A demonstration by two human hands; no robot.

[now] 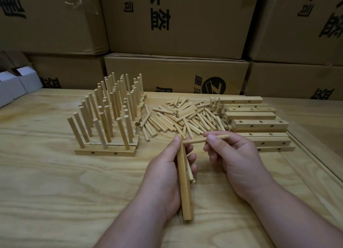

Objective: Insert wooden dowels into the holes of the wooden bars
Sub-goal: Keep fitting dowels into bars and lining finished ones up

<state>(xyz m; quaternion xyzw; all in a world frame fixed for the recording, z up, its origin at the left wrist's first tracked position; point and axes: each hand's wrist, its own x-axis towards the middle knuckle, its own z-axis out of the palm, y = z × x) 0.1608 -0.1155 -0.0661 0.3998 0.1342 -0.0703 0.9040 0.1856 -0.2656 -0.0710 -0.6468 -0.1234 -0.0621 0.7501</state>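
My left hand (167, 166) grips a wooden bar (184, 188) lengthwise above the table, its far end pointing away from me. A second dowel (191, 173) shows behind the bar under my left fingers. My right hand (232, 154) pinches a wooden dowel (200, 140) between thumb and fingers; it lies almost level, and its left end meets the bar near the bar's far end. A loose pile of dowels (185, 117) lies in the middle of the table. Empty drilled bars (259, 124) are stacked at the right.
Several finished bars with upright dowels (111, 108) stand in rows at the left. The wooden table (55, 192) carries it all. Stacked cardboard boxes (176, 24) wall off the back. Small white boxes (16, 84) sit at the far left.
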